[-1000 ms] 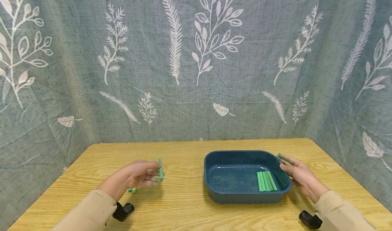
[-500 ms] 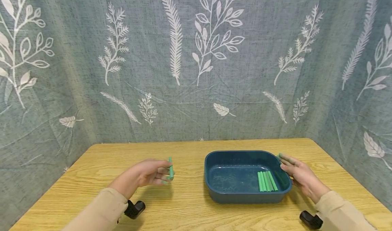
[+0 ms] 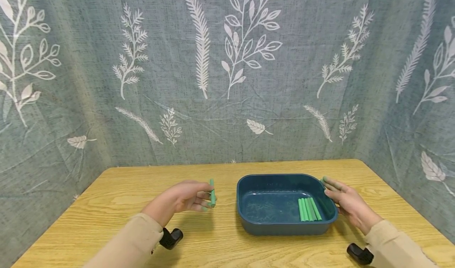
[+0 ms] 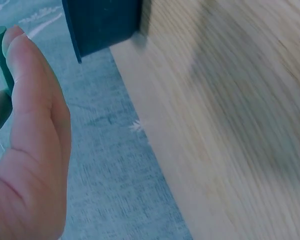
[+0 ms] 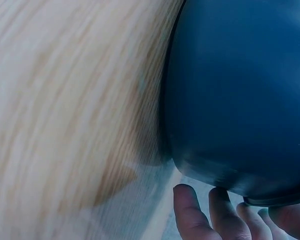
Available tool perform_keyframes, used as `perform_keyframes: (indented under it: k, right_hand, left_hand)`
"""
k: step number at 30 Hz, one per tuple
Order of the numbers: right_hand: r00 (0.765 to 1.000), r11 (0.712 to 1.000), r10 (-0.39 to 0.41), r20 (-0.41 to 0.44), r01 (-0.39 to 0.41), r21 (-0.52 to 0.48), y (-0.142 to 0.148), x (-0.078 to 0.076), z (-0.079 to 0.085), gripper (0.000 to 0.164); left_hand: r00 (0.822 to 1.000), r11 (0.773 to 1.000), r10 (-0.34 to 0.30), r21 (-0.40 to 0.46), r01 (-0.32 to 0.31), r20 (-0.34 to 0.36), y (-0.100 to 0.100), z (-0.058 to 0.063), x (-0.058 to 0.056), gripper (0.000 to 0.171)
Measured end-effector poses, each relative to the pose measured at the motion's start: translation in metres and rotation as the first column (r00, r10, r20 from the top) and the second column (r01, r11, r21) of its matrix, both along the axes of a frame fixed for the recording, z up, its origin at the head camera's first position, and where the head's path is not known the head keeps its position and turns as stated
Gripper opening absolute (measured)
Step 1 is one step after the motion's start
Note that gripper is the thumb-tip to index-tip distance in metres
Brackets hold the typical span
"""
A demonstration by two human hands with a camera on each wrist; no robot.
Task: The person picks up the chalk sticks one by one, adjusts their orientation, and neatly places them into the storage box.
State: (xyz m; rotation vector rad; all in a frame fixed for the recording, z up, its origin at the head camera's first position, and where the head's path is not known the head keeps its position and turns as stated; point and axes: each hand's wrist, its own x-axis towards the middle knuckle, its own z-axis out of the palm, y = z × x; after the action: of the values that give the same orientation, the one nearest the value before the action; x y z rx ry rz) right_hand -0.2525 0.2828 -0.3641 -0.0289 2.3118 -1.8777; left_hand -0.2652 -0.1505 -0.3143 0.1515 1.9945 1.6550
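A green chalk stick [image 3: 212,195] is pinched upright between the thumb and fingers of my left hand [image 3: 190,197], above the table left of the blue bin. The left wrist view shows the end of that chalk stick [image 4: 0,55] by the thumb. Several green chalk sticks [image 3: 309,209] lie side by side inside the bin [image 3: 277,229], at its right end. With its fingers fairly straight, my right hand [image 3: 350,205] rests against the bin's right end. In the right wrist view its fingertips [image 5: 187,197] are at the outer wall near the rim. Green dust marks fingertips of both hands.
The light wooden table [image 3: 117,205] carries the bin right of its middle. A patterned blue-grey curtain [image 3: 227,134] stands behind the table and along both sides. Black wrist devices hang below each cuff, the left device [image 3: 171,238] low over the table.
My left hand has moved right with its chalk stick, toward the bin. A small green and pale thing near the left wrist earlier no longer shows. The right hand and bin stay put.
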Motion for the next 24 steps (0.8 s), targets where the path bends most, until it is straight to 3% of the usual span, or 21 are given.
perform_keyframes:
  k: [18, 24]
  right_hand:
    - [1.0, 1.0, 0.001, 0.004, -0.001, -0.001, 0.001, 0.002, 0.0, 0.062]
    - [1.0, 1.0, 0.003, 0.003, -0.003, 0.007, 0.001, 0.0, 0.001, 0.062]
  left_hand:
    - [0.995, 0.995, -0.095, -0.019, 0.096, 0.014, 0.052, 0.018, -0.014, 0.017]
    - [0.994, 0.993, -0.11, -0.05, 0.111, 0.021, 0.064, 0.027, -0.021, 0.025]
